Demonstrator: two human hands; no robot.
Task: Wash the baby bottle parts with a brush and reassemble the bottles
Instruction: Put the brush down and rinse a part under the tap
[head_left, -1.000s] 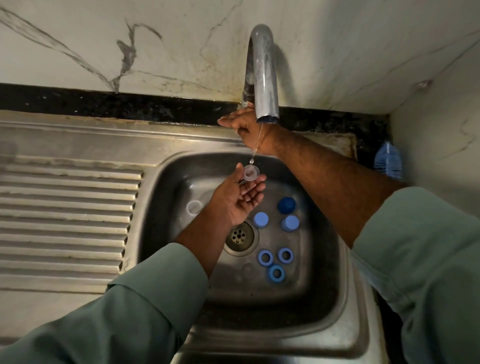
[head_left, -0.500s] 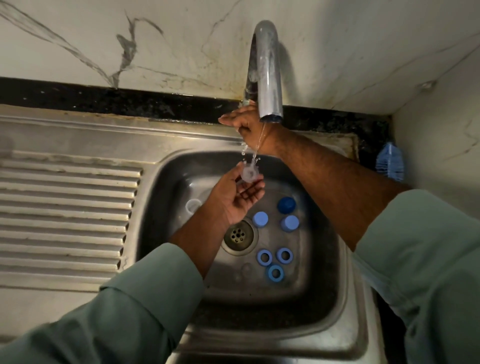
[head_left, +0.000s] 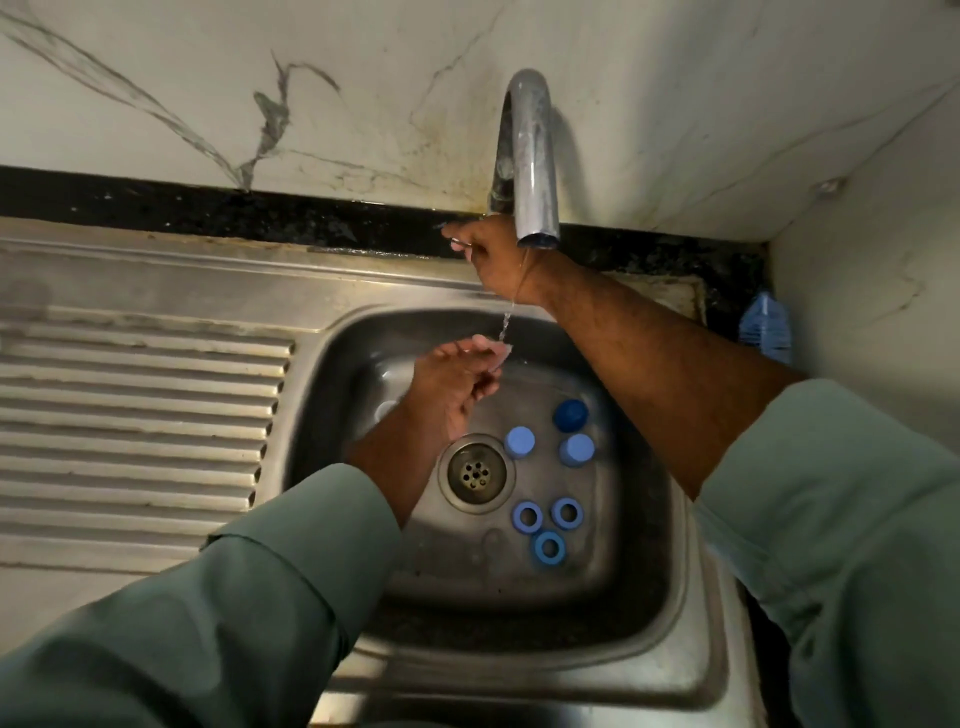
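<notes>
My left hand (head_left: 457, 384) reaches over the sink basin (head_left: 670, 519) and holds a small clear nipple (head_left: 497, 353) at its fingertips, under a thin stream of water. The hand is blurred. My right hand (head_left: 488, 254) is closed on the tap handle behind the chrome spout (head_left: 530, 166). On the basin floor lie three blue caps (head_left: 519, 441) and three blue rings (head_left: 549, 548), right of the drain (head_left: 471, 473). A clear part (head_left: 387, 410) sits at the basin's left, partly hidden by my left wrist.
A ribbed steel draining board (head_left: 140, 415) stretches to the left of the basin. A blue bottle brush (head_left: 766, 327) stands in the back right corner against the marble wall. A black ledge runs behind the sink.
My left hand has turned over, so its back faces up, with the nipple still under the stream. My right hand has stayed on the tap handle.
</notes>
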